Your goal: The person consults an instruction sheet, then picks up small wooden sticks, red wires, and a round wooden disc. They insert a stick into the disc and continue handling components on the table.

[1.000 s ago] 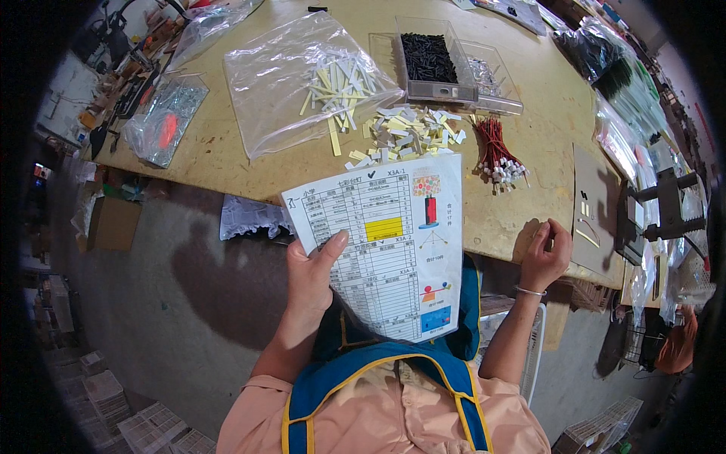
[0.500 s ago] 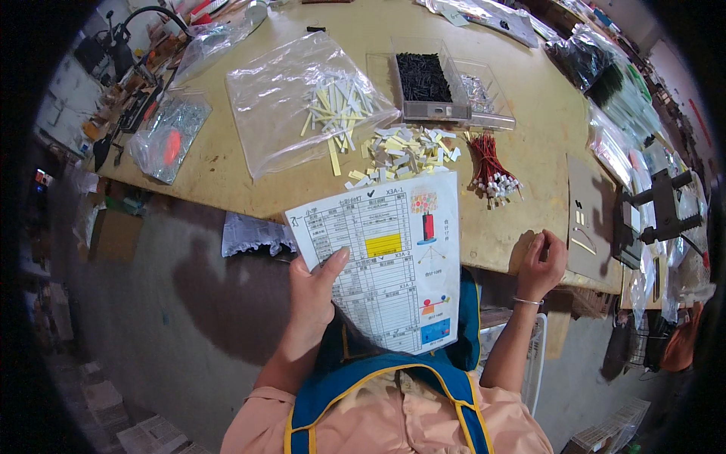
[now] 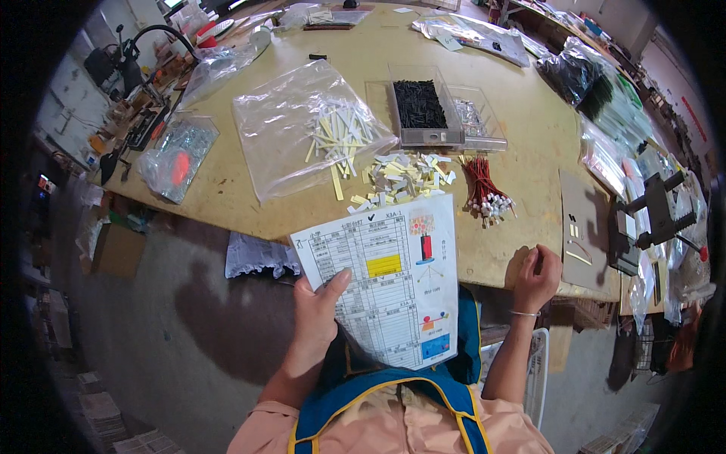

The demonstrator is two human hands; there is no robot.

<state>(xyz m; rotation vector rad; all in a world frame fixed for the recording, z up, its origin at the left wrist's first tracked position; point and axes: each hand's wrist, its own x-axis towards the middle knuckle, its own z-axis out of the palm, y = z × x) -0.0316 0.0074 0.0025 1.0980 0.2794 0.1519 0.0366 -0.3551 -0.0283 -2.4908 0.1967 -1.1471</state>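
My left hand (image 3: 318,312) grips a printed sheet (image 3: 435,303) by its left edge, thumb on top and fingers behind. The sheet carries tables, a yellow block and small coloured pictures, and its top end overlaps the table's near edge. My right hand (image 3: 536,278) rests at the table edge to the right, its fingers curled in with nothing visible in them. Beyond the sheet lies a pile of short white and yellow strips (image 3: 401,175). Beside the pile sits a bundle of red wires with white connectors (image 3: 490,203).
A clear plastic bag (image 3: 265,136) holds longer strips. Behind the pile stand a bin of black parts (image 3: 420,104) and a clear tray of small metal pieces (image 3: 470,117). At right are a grey board (image 3: 581,257) and a black press-like tool (image 3: 654,212). A bag of metal parts (image 3: 181,155) lies left.
The view has tilted up slightly, so the table and things sit lower in the picture. My left hand still holds the sheet; my right hand stays at the table edge.
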